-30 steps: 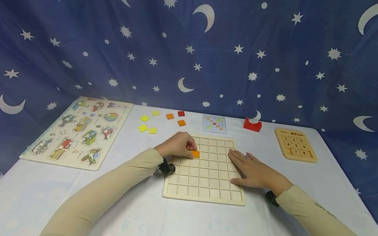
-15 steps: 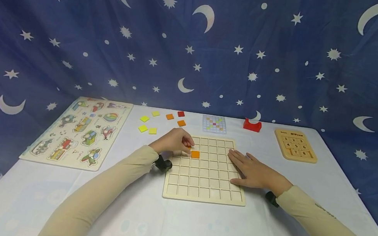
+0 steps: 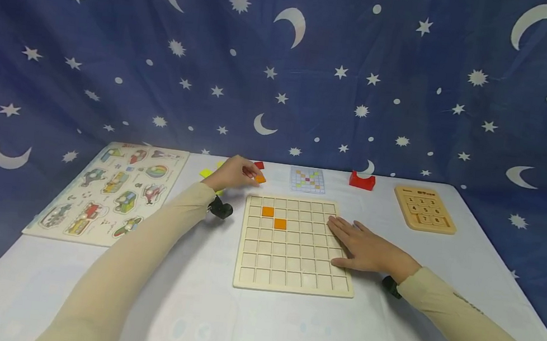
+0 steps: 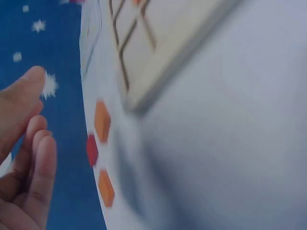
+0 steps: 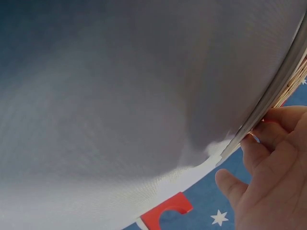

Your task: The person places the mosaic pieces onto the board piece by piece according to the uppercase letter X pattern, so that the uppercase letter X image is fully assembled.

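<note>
My left hand [image 3: 234, 173] is over the loose tiles behind the board, its fingertips beside an orange tile [image 3: 259, 179]. In the left wrist view the thumb and fingers [image 4: 44, 165] are apart with nothing between them; that view shows two orange tiles [image 4: 102, 120] and a red tile [image 4: 92, 149] on the table. Two more orange tiles, one at upper left [image 3: 267, 211] and one diagonally below it [image 3: 280, 224], sit in cells of the wooden grid board [image 3: 293, 263]. My right hand [image 3: 363, 248] rests with straight fingers on the board's right edge.
Yellow tiles [image 3: 205, 173] are partly hidden by the left hand. Behind the board lies a coloured pattern card [image 3: 308, 180]. A red notched block [image 3: 362, 181] and a wooden number puzzle [image 3: 425, 210] stand at right; a picture puzzle board [image 3: 114, 186] lies at left.
My left hand has left a second orange tile in the board's upper left and moved back and left to the loose tiles. The right hand has stayed on the board's edge.
</note>
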{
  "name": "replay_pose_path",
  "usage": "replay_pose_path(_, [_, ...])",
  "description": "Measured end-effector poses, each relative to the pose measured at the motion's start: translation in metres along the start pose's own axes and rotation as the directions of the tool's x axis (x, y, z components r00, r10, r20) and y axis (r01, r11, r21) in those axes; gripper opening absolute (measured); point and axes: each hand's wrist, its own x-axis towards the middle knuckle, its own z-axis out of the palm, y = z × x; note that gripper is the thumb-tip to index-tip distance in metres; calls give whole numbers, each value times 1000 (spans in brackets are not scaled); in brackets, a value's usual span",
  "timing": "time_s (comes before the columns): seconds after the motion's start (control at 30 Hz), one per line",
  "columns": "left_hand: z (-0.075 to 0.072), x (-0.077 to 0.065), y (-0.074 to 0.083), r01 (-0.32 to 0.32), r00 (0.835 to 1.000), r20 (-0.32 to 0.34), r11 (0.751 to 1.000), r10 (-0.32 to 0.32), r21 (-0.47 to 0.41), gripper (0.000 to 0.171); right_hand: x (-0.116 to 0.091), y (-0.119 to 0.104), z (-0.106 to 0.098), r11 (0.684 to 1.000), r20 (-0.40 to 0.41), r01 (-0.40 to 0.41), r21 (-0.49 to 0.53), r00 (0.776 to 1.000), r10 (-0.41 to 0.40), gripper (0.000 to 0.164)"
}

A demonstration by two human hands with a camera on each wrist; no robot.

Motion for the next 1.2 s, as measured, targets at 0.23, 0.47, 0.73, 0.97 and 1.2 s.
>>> replay_pose_path(0.23, [-9, 17, -17, 99, 992, -81, 994, -96, 36, 31, 0, 1, 1, 1000, 4, -1, -2, 1000, 1, 89])
replay_pose_path(0.47, [-3, 32, -25, 170, 982, -89, 983, -164, 63, 32, 0, 3, 4, 1000, 7, -4, -5, 1000, 4, 90])
replay_pose_path(0.73, [4, 45, -30, 239, 969, -75, 969, -234, 68, 34, 3, -2, 0, 1000, 21, -9, 19, 1000, 9, 89])
replay_pose_path(0.97, [8, 50, -28, 236, 972, -43, 959, -233, 157, 35, 3, 0, 1, 1000, 25, -23, 2, 999, 23, 90])
replay_pose_path(1.2, [5, 44, -19, 232, 972, -14, 957, -233, 173, 29, 1, 0, 0, 999, 34, -35, 9, 999, 34, 91])
